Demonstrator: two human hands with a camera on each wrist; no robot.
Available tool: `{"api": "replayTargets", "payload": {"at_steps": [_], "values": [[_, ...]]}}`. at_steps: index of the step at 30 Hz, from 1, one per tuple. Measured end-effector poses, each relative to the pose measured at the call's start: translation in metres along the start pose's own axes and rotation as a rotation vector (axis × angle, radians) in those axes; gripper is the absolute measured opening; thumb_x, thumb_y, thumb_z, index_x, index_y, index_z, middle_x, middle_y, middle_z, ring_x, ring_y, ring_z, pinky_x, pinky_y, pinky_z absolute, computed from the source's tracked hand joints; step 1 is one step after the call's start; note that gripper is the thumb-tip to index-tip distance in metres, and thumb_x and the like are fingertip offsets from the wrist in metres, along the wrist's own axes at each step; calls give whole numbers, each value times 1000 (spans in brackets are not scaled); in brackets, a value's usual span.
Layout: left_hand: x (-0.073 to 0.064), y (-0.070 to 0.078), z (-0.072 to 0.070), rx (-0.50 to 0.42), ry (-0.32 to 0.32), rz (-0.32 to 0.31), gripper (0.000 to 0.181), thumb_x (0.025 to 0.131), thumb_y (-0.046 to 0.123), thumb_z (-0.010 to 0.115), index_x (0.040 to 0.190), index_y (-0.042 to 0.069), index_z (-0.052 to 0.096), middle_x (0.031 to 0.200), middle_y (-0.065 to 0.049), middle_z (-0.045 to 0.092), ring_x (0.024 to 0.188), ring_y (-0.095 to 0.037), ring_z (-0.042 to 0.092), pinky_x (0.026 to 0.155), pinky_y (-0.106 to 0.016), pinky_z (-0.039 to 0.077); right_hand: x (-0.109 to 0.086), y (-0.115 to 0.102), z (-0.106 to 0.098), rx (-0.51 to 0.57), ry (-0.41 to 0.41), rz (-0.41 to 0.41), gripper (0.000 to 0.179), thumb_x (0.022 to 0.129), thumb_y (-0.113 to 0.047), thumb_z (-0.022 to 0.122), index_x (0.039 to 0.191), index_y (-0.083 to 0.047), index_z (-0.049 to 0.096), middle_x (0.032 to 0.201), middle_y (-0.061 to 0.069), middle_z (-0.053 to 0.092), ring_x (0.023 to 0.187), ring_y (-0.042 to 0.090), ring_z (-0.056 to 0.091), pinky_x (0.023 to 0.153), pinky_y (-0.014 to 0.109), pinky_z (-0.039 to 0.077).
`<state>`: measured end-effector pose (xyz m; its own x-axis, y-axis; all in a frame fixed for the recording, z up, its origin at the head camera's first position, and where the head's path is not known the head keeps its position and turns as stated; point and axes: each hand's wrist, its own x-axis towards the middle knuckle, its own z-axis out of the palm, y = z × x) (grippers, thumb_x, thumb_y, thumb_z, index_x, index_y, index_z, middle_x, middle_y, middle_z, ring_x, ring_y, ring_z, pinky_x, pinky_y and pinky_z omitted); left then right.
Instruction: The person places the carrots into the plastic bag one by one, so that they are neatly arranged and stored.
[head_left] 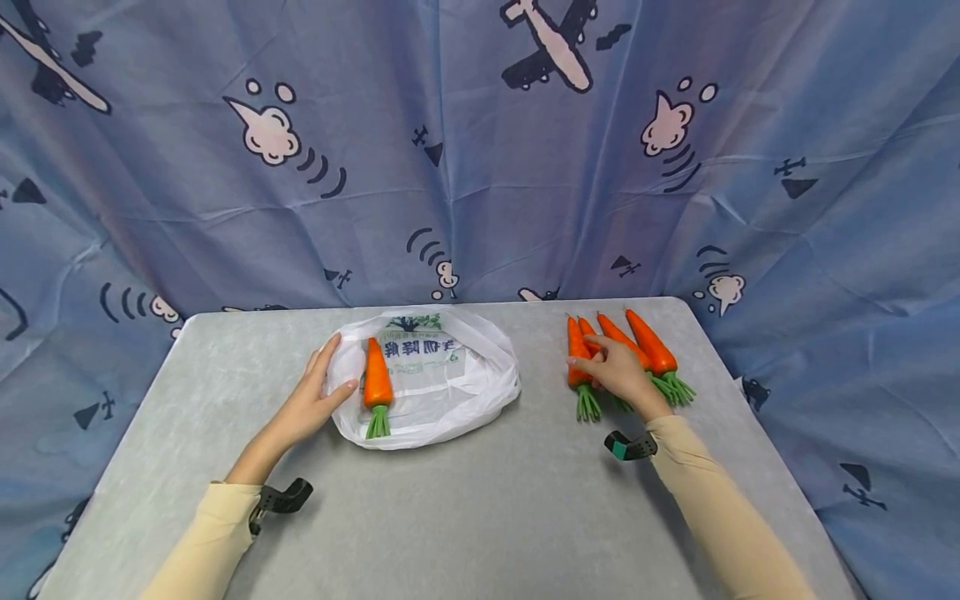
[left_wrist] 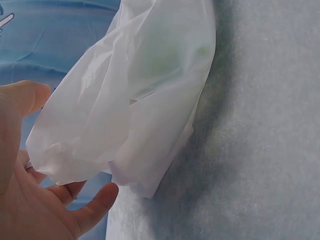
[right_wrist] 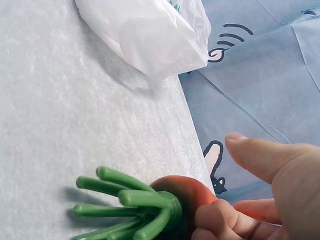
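Lying leaves-toward-person, the leftmost loose carrot (head_left: 576, 342) on the bench (head_left: 450, 517) sits under the nearer right hand (head_left: 615, 371), fingers alongside, thumb apart, no closed grip; left hand (head_left: 311, 400) spread, gripping nothing, at the white bag's (head_left: 491, 367) left rim.

Head view high, facing forward-down, wrist views close (white bag (head_left: 431, 383) shared)
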<state>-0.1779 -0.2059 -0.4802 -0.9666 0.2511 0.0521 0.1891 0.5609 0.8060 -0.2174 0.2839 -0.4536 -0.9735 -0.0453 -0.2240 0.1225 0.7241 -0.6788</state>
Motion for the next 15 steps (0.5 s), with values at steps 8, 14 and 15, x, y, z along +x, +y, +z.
{"api": "replayTargets", "payload": {"at_steps": [8, 14, 15], "values": [[0, 0, 1, -6, 9, 13, 83, 99, 24, 60, 161, 14, 6, 159, -25, 20, 144, -44, 27, 117, -66, 21, -3, -2, 0, -29, -3, 34, 78, 92, -40, 69, 149, 4, 38, 60, 2, 54, 52, 17, 59, 56, 29, 50], [-1, 0, 0, -1, 10, 9, 83, 99, 24, 60, 161, 14, 5, 159, -26, 19, 144, -45, 26, 117, -67, 21, -2, -1, 4, -44, -1, 15, 67, 92, -36, 68, 143, 3, 49, 52, -2, 49, 45, 14, 53, 51, 29, 48], [-1, 0, 0, -1, 11, 9, 83, 99, 24, 60, 161, 14, 5, 159, -25, 19, 144, -45, 26, 117, -67, 21, -1, -1, 5, -47, -3, 13, 66, 93, -37, 68, 142, 2, 50, 51, -2, 47, 45, 14, 52, 50, 29, 47]]}}
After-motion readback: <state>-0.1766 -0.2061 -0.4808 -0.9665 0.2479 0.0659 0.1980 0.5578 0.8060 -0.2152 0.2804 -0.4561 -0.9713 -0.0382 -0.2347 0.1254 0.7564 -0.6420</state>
